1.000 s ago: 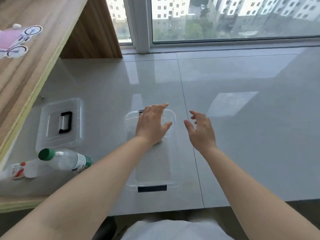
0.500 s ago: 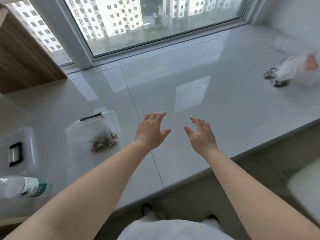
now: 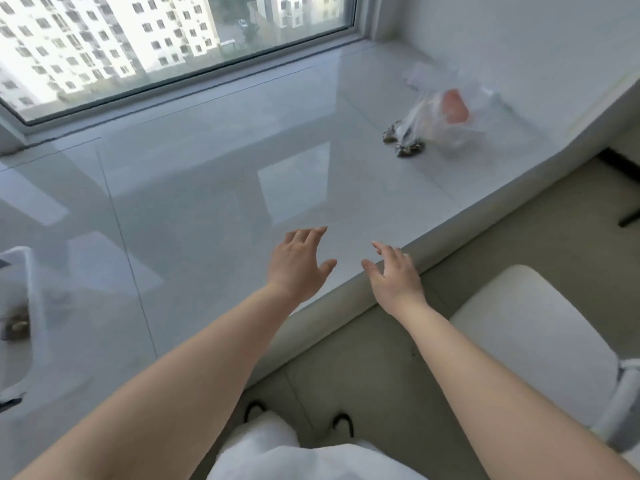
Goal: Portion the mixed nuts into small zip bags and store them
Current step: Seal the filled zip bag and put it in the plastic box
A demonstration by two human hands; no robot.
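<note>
Both hands have slid away from the clear box (image 3: 20, 306) and off to the right, and the head has turned that way too, so the box now sits cut off at the left edge of the stone ledge (image 3: 214, 188). A few nuts (image 3: 15, 327) lie in the bottom of it. The left hand (image 3: 298, 268) floats over the ledge near its front edge, fingers spread and loose, holding nothing. The right hand (image 3: 394, 278) floats just past the front edge, fingers also spread and empty. The big plastic bag (image 3: 446, 119) lies far off near the right back corner of the ledge, close to the wall, well apart from both hands. It looks blurry, with something orange inside and little bags of nuts (image 3: 403, 140) poking out by its near side. I think the bag will be soft, light and floppy, and a bit slippery, so it is best to pinch it at the bunched top or scoop under it, not squeeze the middle, since nuts can crack or spill out. Between the hands and the bag the ledge is smooth and shiny, so things can slide on it. The front edge drops to the floor, and a white chair (image 3: 540, 327) stands close beside it on the right, so watch that side.
</note>
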